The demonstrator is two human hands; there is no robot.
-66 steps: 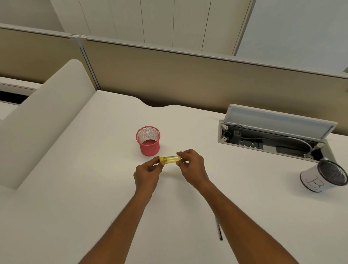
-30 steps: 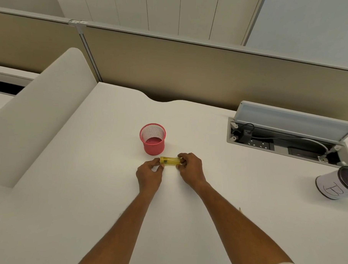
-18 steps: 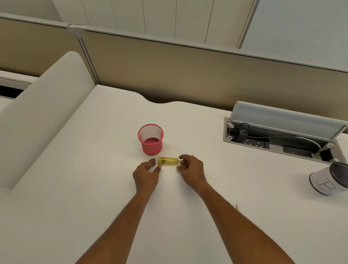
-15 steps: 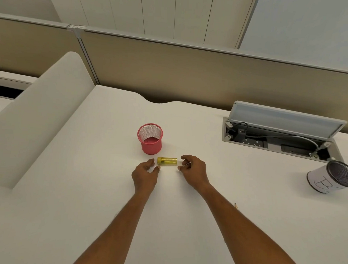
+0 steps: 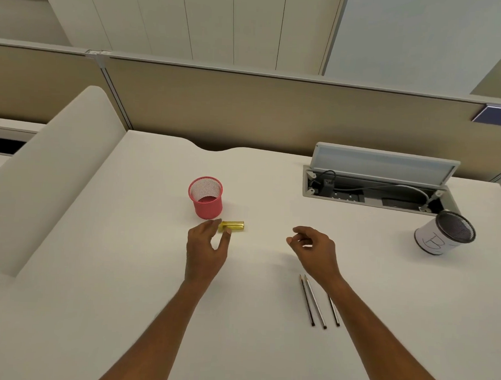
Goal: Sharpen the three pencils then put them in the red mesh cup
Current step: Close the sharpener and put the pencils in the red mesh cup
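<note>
- Divider panel (image 5: 43, 175), white, sloping, well to the left of the left fingers.
- Desk (image 5: 125, 270), white, bearing every item listed below.
- Red mesh cup (image 5: 205, 198), upright, open mouth up, nothing seen inside; it stands just beyond the left fingertips, apart from them.
- Left hand (image 5: 205, 251), palm down, fingers relaxed and nearly straight, thumb and forefinger spread in a loose fork. It grips nothing.
- Yellow sharpener (image 5: 232, 226), translucent, lying on its side on the desk just in front of the cup. Its left end sits in the fork between left forefinger tip and thumb tip; whether either tip touches it cannot be told.
- Right hand (image 5: 315, 251), raised a little over the desk, fingers loosely curled inward, thumb apart from them, holding nothing. It is well to the right of the sharpener.
- Three pencils (image 5: 315, 302), dark, lying side by side on the desk behind the right fingers, beside and under the right wrist, tips pointing away from the person. The rightmost is partly hidden by the forearm. None is touched by a finger; the state of their points is too small to tell.
- Cable hatch (image 5: 372, 192), lid propped open, cords inside, beyond the right fingers.
- White cup (image 5: 430, 240) with black mesh lining and a drawn mark, tilted, far right of the right fingers.
</note>
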